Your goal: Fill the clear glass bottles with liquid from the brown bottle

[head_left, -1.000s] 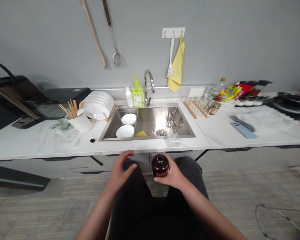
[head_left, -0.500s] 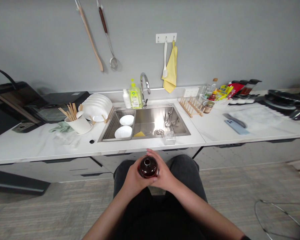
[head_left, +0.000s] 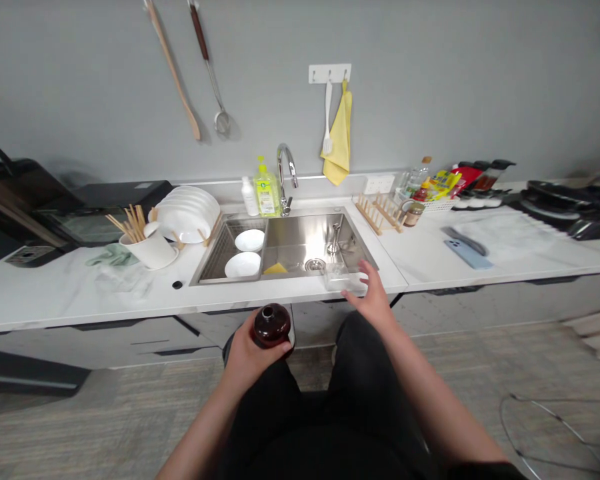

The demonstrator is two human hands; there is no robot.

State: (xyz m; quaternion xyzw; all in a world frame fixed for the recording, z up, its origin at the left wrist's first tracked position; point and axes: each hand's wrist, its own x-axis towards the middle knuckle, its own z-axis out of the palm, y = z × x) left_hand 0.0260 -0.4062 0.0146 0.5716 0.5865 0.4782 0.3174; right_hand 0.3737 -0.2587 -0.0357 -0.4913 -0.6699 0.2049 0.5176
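A dark reddish-brown bottle (head_left: 272, 327) with an uncapped round neck is wrapped by my left hand (head_left: 247, 360), held over my lap in front of the counter. My right hand (head_left: 373, 300) is apart from the bottle, fingers spread, at the counter's front edge. Close to its fingertips sits a small clear plastic container (head_left: 335, 279) on the sink's front rim. I cannot tell whether the fingers touch it. Behind it lies the steel sink (head_left: 300, 233), with two white bowls (head_left: 243, 265) in its left part and a yellow sponge (head_left: 275, 268).
A white utensil cup (head_left: 153, 252) and dish rack with plates (head_left: 187, 213) stand left of the sink. Behind it are a faucet (head_left: 286, 173) and green soap bottle (head_left: 266, 193). To the right are a wooden rack (head_left: 380, 212), a jar (head_left: 413, 214) and a blue phone (head_left: 469, 253).
My right hand has let go of the bottle and moved right and forward to the clear container, fingers spreading. My left hand has shifted left with the bottle.
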